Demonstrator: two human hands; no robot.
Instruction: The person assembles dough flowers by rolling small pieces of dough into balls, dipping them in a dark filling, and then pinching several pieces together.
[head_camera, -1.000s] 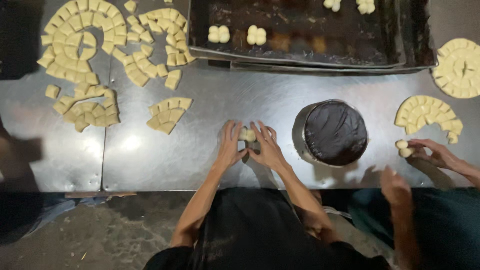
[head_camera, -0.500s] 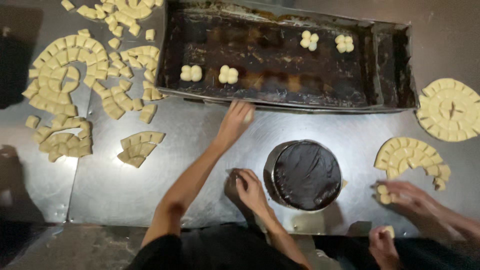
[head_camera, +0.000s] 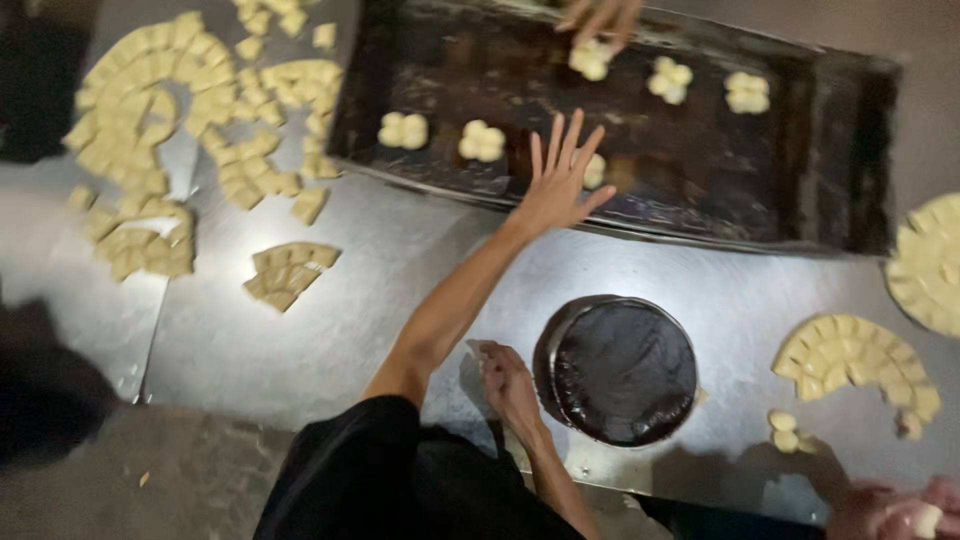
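Observation:
My left hand (head_camera: 560, 180) reaches over the near rim of a dark baking tray (head_camera: 800, 215), fingers spread and holding nothing. A small folded dough piece (head_camera: 596, 170) lies on the tray right beside its fingertips. My right hand (head_camera: 505, 378) rests on the metal table (head_camera: 330, 330) with fingers curled, just left of a round tin of dark paste (head_camera: 622, 370). Several more shaped dough pieces (head_camera: 481, 141) sit in rows on the tray.
Another person's hand (head_camera: 600, 18) touches a dough piece at the tray's far edge. A second person's hands (head_camera: 885, 505) hold dough at the bottom right. Cut dough squares (head_camera: 150, 110) cover the left of the table, and scored dough rounds (head_camera: 855, 360) lie at the right.
My hands parted from the dough they held together. The left hand carried the piece up to the tray and has let it go, while the right stayed by the tin.

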